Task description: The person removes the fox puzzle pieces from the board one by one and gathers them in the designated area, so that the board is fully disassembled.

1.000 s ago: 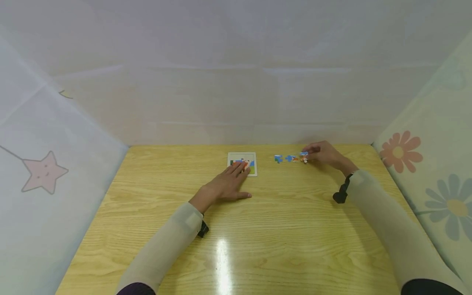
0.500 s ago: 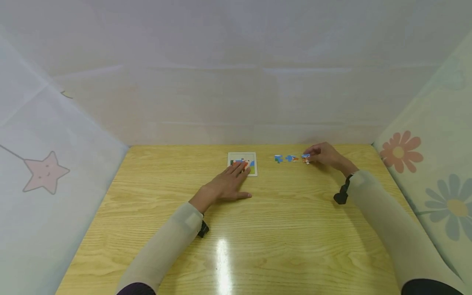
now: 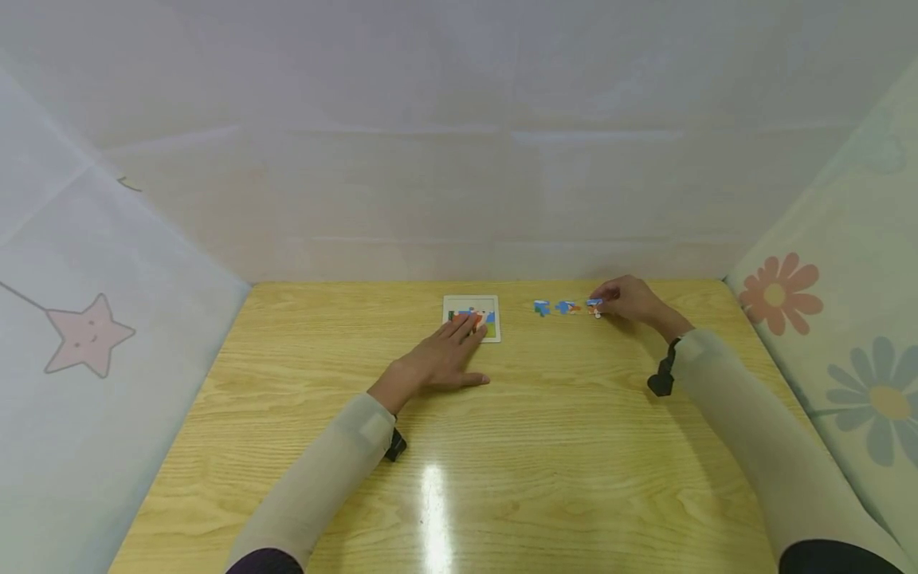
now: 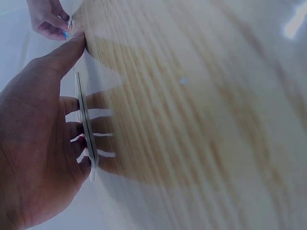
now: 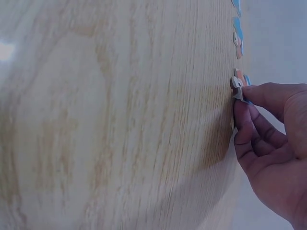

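My left hand (image 3: 446, 359) lies flat with straight fingers, its fingertips resting on a small puzzle board (image 3: 470, 304) that has a pale frame and a partly filled picture. In the left wrist view the board (image 4: 85, 120) shows edge-on under the fingers. To the right, my right hand (image 3: 631, 301) pinches a puzzle piece (image 5: 238, 85) with blue, orange and white print between thumb and fingers, low at the table surface. Beside it lie a blue and orange puzzle piece (image 3: 566, 308) and a blue and green puzzle piece (image 3: 541, 308).
The wooden table (image 3: 502, 454) ends at a pale cloth wall (image 3: 430, 159) just behind the board and pieces. Printed cloth (image 3: 846, 351) stands along the right side, and another sheet (image 3: 86, 414) along the left.
The right hand and its puzzle piece shifted slightly right, a little away from the middle piece. The left hand has stayed on the board.
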The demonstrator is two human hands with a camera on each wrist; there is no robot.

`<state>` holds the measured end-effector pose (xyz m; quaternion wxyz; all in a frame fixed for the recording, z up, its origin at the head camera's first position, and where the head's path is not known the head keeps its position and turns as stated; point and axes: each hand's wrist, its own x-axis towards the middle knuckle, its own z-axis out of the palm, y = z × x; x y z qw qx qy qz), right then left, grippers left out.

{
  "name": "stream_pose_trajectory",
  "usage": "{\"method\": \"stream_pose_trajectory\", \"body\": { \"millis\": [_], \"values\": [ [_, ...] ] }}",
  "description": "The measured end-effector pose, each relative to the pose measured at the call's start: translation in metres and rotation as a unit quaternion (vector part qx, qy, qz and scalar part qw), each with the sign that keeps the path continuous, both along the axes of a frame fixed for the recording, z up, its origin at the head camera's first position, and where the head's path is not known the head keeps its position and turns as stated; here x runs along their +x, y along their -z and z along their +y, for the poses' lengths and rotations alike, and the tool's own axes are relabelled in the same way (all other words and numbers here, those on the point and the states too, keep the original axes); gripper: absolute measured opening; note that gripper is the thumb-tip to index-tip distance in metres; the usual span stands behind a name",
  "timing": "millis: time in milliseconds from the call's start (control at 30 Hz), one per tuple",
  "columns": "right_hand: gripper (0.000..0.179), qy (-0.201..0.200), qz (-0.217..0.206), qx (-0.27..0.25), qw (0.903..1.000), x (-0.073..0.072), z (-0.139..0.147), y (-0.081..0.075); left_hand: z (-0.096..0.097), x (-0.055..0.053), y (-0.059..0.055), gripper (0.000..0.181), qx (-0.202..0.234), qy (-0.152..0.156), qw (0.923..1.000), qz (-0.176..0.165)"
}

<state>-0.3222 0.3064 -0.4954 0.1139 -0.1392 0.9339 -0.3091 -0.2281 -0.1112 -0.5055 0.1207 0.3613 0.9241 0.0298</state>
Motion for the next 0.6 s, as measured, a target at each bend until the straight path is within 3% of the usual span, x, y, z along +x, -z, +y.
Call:
{"method": "stream_pose_trajectory", "body": {
  "millis": [300,600],
  "values": [
    [0.022,-0.004,0.012,0.011,0.9999,-0.0027,0.0003,0.0006,0.0007,-0.0030,0.0027,0.097,-0.006,0.002,1.0000,0.005],
    [0.023,-0.001,-0.002,0.010,0.9999,0.0006,-0.0014,-0.0029,0.0012,-0.0008,-0.0004,0.097,0.001,0.002,1.0000,-0.003]
  ]
}}
